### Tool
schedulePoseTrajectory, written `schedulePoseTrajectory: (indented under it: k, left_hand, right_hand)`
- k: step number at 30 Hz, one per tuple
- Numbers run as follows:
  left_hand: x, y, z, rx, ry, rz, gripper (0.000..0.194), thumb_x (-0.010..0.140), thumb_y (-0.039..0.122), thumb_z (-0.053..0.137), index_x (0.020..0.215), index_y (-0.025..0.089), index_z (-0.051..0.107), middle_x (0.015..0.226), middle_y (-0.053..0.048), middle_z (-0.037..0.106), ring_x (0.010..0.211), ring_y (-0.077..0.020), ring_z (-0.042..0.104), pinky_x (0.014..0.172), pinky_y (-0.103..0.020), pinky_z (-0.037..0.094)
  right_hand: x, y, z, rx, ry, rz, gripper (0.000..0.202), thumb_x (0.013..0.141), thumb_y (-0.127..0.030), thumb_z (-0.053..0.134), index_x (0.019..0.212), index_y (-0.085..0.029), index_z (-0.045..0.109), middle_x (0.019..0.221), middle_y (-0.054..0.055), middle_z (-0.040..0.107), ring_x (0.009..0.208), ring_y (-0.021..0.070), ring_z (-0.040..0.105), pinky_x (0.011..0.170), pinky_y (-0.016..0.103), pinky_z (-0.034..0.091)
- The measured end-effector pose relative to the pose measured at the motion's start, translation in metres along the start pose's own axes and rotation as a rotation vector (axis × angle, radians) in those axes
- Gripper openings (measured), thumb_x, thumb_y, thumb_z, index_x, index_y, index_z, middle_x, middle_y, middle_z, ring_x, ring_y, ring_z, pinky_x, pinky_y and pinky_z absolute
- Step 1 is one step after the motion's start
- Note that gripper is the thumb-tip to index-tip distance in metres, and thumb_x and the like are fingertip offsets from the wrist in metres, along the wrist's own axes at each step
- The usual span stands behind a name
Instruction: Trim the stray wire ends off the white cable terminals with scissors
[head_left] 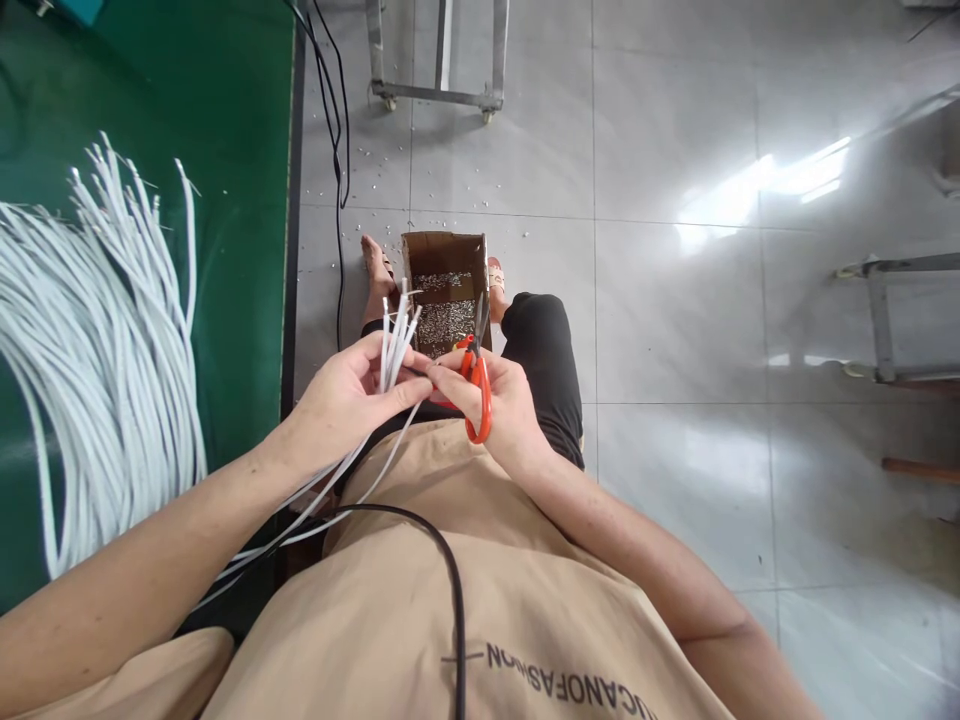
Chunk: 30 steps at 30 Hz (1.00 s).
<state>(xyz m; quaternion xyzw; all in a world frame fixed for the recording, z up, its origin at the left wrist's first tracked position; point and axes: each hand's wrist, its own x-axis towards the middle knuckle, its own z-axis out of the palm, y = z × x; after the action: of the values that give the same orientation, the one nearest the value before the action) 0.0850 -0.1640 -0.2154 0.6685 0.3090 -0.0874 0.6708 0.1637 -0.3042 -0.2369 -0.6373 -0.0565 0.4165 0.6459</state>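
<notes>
Several white cables (395, 345) stand up out of my left hand (352, 390), closed around them, with their cut ends pointing away from me. Red-handled scissors (477, 385) are held in my right hand (499, 400), blades pointing away from me. The fingertips of both hands meet in front of my body, and what is pinched between them is too small to make out. Below the hands, an open cardboard box (445, 242) on the floor holds many small silvery bits. A large bundle of white cables (112, 370) lies on the green table at the left.
The green table (240, 250) has its edge beside my left arm. Black cords (339, 250) hang along that edge. A wheeled metal frame (439, 95) stands ahead, another metal frame (881, 320) at the right. Small bits are scattered on the tiled floor. A black cord crosses my shirt.
</notes>
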Motion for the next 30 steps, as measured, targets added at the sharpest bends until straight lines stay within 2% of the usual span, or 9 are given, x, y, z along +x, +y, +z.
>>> schedulePoseTrajectory:
  k: [3,5,9,14,19,22,24,26,30]
  left_hand:
    - [0.001,-0.004,0.001,-0.162,0.036,-0.041,0.028,0.077,0.042,0.066,0.092,0.018,0.065,0.092,-0.002,0.065,0.085,-0.0142,0.060,0.079,-0.026,0.049]
    - [0.002,-0.006,0.001,-0.171,0.081,-0.042,0.027,0.075,0.041,0.069,0.090,0.018,0.067,0.087,-0.002,0.066,0.080,-0.0132,0.060,0.075,-0.025,0.049]
    - [0.001,-0.007,0.003,-0.159,0.089,-0.031,0.024,0.072,0.036,0.072,0.088,0.018,0.068,0.080,0.000,0.066,0.073,-0.0122,0.059,0.072,-0.024,0.048]
    - [-0.002,-0.002,0.005,-0.170,0.057,-0.010,0.022,0.073,0.034,0.071,0.088,0.019,0.065,0.087,0.000,0.067,0.080,-0.0131,0.060,0.078,-0.025,0.048]
    - [-0.001,-0.001,0.005,-0.103,0.109,0.012,0.026,0.069,0.036,0.075,0.082,0.018,0.063,0.083,0.000,0.066,0.077,-0.0131,0.060,0.077,-0.026,0.047]
    - [0.001,-0.004,0.004,-0.131,0.106,-0.012,0.029,0.065,0.034,0.077,0.084,0.018,0.062,0.082,0.000,0.066,0.074,-0.0131,0.060,0.076,-0.027,0.047]
    - [0.001,-0.004,0.003,-0.143,0.113,-0.036,0.032,0.065,0.032,0.077,0.089,0.019,0.063,0.084,0.000,0.066,0.074,-0.0131,0.061,0.075,-0.028,0.048]
    - [0.001,-0.005,0.002,-0.158,0.115,-0.056,0.031,0.066,0.031,0.076,0.090,0.019,0.062,0.088,-0.001,0.067,0.074,-0.0127,0.061,0.076,-0.028,0.048]
    - [0.001,-0.004,0.001,-0.215,0.107,-0.045,0.027,0.066,0.026,0.076,0.082,0.018,0.055,0.091,-0.001,0.068,0.079,-0.0128,0.063,0.078,-0.028,0.049]
  right_hand:
    - [0.000,-0.001,-0.003,-0.069,0.189,-0.090,0.021,0.079,-0.035,0.063,0.094,-0.021,0.066,0.082,0.001,0.059,0.074,0.0130,0.056,0.074,0.028,0.049]
    - [0.001,-0.005,-0.005,-0.120,0.258,-0.149,0.021,0.080,-0.036,0.063,0.094,-0.023,0.067,0.082,0.001,0.059,0.077,0.0138,0.056,0.075,0.028,0.050]
    - [0.005,-0.015,-0.006,-0.095,0.151,-0.139,0.025,0.080,-0.044,0.061,0.090,-0.022,0.067,0.085,0.002,0.063,0.080,0.0153,0.059,0.076,0.029,0.051]
    - [0.009,-0.019,0.000,-0.050,0.032,-0.065,0.024,0.075,-0.041,0.067,0.083,-0.019,0.067,0.082,0.002,0.064,0.074,0.0136,0.059,0.073,0.028,0.051]
    - [0.006,-0.016,0.007,0.031,-0.003,0.027,0.027,0.070,-0.043,0.070,0.072,-0.016,0.065,0.068,-0.001,0.060,0.063,0.0104,0.054,0.067,0.026,0.049]
    - [0.005,-0.014,0.002,0.023,-0.026,0.033,0.030,0.073,-0.047,0.066,0.073,-0.016,0.065,0.069,0.000,0.060,0.066,0.0115,0.055,0.069,0.027,0.048]
    - [0.005,-0.012,-0.005,-0.088,-0.022,-0.017,0.030,0.076,-0.047,0.063,0.076,-0.017,0.065,0.075,0.001,0.061,0.069,0.0125,0.055,0.068,0.027,0.046]
    - [0.004,-0.009,-0.012,-0.297,-0.014,-0.090,0.029,0.077,-0.046,0.062,0.075,-0.017,0.065,0.077,0.001,0.060,0.069,0.0123,0.053,0.064,0.026,0.042]
    - [0.002,-0.003,-0.018,-0.711,-0.040,-0.197,0.036,0.079,-0.046,0.060,0.060,-0.017,0.053,0.068,-0.001,0.048,0.059,0.0090,0.041,0.054,0.025,0.031]
